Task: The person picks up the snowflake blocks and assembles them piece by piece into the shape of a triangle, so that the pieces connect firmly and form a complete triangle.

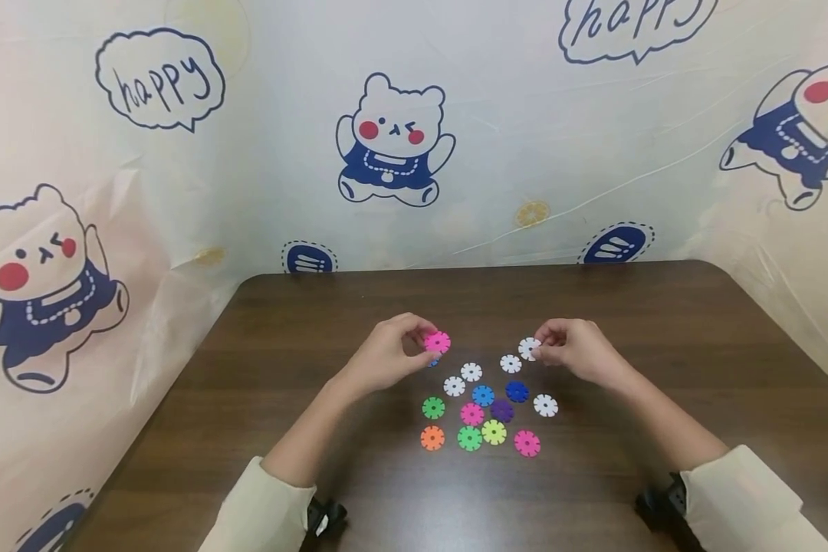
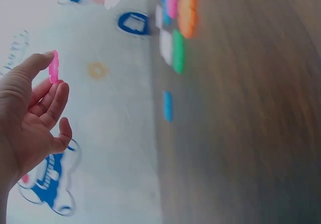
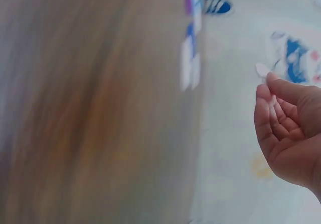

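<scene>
My left hand pinches a pink notched plastic disc between thumb and fingers. In the left wrist view this pink disc stands edge-on, up off the table. A blue disc lies on the table, partly hidden behind the pink one. My right hand holds a white notched disc at its fingertips, raised too, as the right wrist view shows this white disc against the wall cloth. Nearest to it on the table lies another white disc.
Several more discs lie loosely grouped between my forearms, among them a green disc, an orange disc, a purple disc and a yellow disc. The brown table ends at a printed cloth behind.
</scene>
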`<state>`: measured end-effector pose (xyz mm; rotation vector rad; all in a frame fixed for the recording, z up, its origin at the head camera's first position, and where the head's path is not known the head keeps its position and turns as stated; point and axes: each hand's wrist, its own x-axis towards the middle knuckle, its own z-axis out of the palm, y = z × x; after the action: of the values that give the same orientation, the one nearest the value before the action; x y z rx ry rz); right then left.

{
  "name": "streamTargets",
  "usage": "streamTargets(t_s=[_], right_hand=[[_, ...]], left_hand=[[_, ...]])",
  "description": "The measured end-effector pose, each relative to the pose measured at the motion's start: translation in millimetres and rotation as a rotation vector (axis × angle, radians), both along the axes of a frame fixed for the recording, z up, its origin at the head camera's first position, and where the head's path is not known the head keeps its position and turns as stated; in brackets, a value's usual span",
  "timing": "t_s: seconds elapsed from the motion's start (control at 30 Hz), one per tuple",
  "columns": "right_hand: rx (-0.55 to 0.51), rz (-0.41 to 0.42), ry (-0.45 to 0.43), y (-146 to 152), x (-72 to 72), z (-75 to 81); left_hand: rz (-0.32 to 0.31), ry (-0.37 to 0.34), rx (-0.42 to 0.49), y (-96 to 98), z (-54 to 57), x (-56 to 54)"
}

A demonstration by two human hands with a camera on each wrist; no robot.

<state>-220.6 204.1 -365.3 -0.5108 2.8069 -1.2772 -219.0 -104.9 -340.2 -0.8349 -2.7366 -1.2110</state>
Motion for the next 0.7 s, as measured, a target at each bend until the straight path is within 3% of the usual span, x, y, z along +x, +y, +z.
streamTargets(t_s=[0.17, 0.4, 0.7], right_hand=[[-0.06, 0.019, 0.097, -22.8, 27.4, 23.9], [-0.094, 0.047, 0.211, -40.7, 54.5, 42.5], [-0.144, 0.117, 0.322, -50.7, 75.1, 49.4]], left_hand=[[-0.066, 0.076, 0.065, 8.9, 14.0, 20.9], [-0.11, 0.161, 0.028, 18.9, 28.6, 47.7], [-0.155, 0.227, 0.011, 22.9, 35.2, 61.9]])
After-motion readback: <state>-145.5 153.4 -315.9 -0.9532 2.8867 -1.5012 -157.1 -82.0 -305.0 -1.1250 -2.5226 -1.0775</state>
